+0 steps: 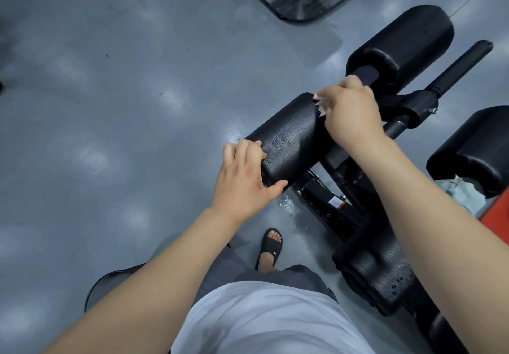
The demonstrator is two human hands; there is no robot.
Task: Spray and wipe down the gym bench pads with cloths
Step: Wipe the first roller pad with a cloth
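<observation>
Bench roller pad, the black cylindrical vinyl one beaded with spray droplets, sits just right of centre in my view, mounted on the black steel frame that runs off toward 5 o'clock. My left hand is clamped over the pad's near end at about 8 o'clock of it, fingers curled over the top and thumb pressed underneath, steadying it. My right hand is closed around a small pale pink cloth, bunched so that only a corner shows, and pressed against the pad's far end at 2 o'clock.

What worries me from here: the roller looks as if it could spin on its axle, so if my left grip slackens on the wet vinyl the pad may turn under the cloth and I would smear rather than wipe. The cloth is wadded small, so I judge it could leave streaks or miss the droplets in the middle. Spray has also pooled on the glossy grey floor at 6 o'clock of the pad, near my foot in an open black slide sandal; a slip there seems possible. The other black pads, at 1 o'clock and 3 o'clock, sit close by, and my knuckles could knock the bare bar between them.
</observation>
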